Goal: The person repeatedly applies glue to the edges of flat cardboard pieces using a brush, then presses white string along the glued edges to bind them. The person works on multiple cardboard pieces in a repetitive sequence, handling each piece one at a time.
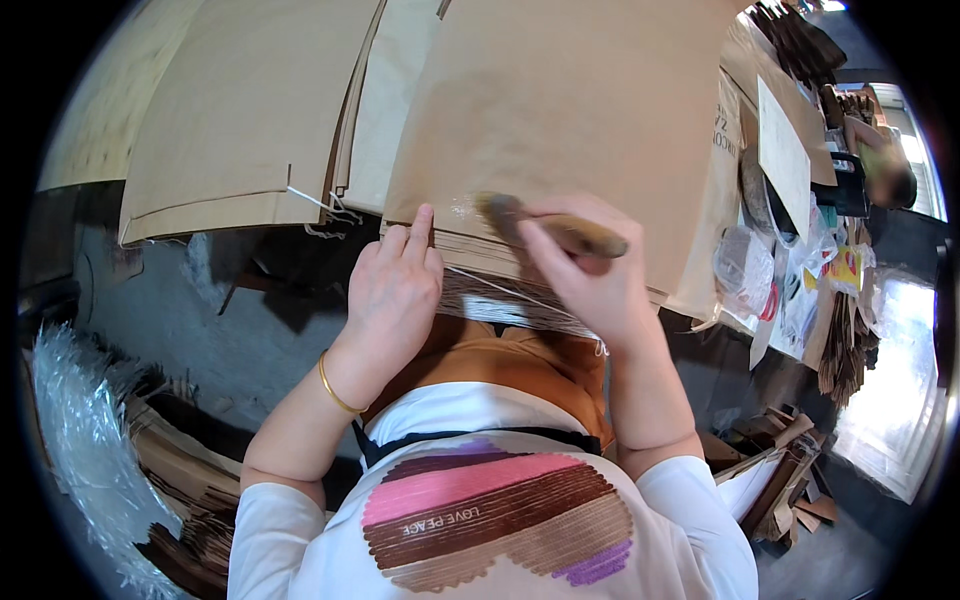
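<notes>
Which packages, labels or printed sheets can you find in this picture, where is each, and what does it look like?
Brown paper bags: flat stack under both hands, tan.
White sheet: right of the stack, rectangular, plain.
Yellow label: far right amid clutter, small.
Clear plastic bag: right edge of the stack, crumpled.

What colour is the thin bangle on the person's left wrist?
Gold: the thin metal bangle circles the wrist below the left hand, clearest in the head view.

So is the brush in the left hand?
No, the right hand grips the brush by its wooden handle, while the left hand presses flat on the stack of brown paper.
</notes>
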Demonstrator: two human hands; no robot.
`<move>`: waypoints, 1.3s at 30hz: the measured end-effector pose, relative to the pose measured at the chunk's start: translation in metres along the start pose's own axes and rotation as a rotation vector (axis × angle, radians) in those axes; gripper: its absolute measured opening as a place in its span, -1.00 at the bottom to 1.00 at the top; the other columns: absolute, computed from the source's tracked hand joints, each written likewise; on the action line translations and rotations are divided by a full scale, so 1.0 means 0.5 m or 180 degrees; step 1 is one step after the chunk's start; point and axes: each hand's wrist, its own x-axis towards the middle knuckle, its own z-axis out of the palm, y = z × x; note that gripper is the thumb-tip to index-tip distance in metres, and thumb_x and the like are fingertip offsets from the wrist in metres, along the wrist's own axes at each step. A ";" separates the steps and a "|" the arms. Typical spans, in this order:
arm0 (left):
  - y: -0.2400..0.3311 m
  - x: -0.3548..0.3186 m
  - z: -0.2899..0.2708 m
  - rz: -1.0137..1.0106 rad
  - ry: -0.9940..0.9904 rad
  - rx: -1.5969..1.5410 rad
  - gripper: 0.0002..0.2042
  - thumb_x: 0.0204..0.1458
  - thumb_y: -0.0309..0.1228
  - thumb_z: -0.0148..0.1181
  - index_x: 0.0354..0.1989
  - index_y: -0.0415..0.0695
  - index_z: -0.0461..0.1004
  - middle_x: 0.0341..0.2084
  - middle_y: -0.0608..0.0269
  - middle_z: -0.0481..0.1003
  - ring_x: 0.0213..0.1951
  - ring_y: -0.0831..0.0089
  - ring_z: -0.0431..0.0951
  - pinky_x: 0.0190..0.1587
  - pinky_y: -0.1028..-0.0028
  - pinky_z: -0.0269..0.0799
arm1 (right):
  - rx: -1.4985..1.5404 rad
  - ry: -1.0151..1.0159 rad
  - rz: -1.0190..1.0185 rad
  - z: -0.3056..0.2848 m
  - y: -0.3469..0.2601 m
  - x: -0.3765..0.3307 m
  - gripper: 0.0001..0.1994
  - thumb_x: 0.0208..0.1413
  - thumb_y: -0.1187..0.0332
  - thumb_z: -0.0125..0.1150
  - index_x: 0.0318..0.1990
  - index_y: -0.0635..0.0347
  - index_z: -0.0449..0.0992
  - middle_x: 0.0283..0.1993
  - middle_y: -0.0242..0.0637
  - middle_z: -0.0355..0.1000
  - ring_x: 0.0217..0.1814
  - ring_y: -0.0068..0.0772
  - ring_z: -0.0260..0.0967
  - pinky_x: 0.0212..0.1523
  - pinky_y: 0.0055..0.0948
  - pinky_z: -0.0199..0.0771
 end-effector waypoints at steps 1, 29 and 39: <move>0.000 0.001 0.000 0.0027 0.0011 0.0060 -0.87 -0.30 -0.50 0.14 -0.51 -0.24 0.44 0.06 -0.11 0.40 -0.22 0.28 0.42 -0.29 0.43 0.35 | -0.0024 0.0156 0.0276 -0.019 0.010 -0.013 -0.89 -0.05 0.48 0.29 -0.33 0.26 0.55 -0.36 -0.21 0.53 -0.38 -0.45 0.50 -0.43 -0.54 0.49; 0.058 -0.015 -0.128 -0.0908 -0.0546 -0.3353 -0.93 -0.02 -0.59 0.15 -0.50 -0.32 0.44 -0.53 0.24 0.44 -0.55 0.56 0.31 -0.51 0.59 0.17 | -0.3292 0.1255 0.0152 -0.430 0.246 -0.283 -0.66 -0.14 0.61 0.11 -0.13 0.19 0.54 -0.21 -0.15 0.45 -0.14 -0.14 0.41 -0.14 -0.23 0.44; 0.049 0.031 -0.216 -0.0087 0.0233 -0.1809 -0.93 -0.08 -0.72 0.15 -0.42 -0.33 0.48 -0.63 0.23 0.38 -0.58 0.52 0.32 -0.52 0.57 0.18 | 0.0576 -0.0316 0.0321 -0.239 0.107 -0.311 -0.91 0.03 0.53 0.18 -0.33 0.29 0.59 -0.41 -0.25 0.49 -0.38 -0.37 0.40 -0.33 -0.49 0.38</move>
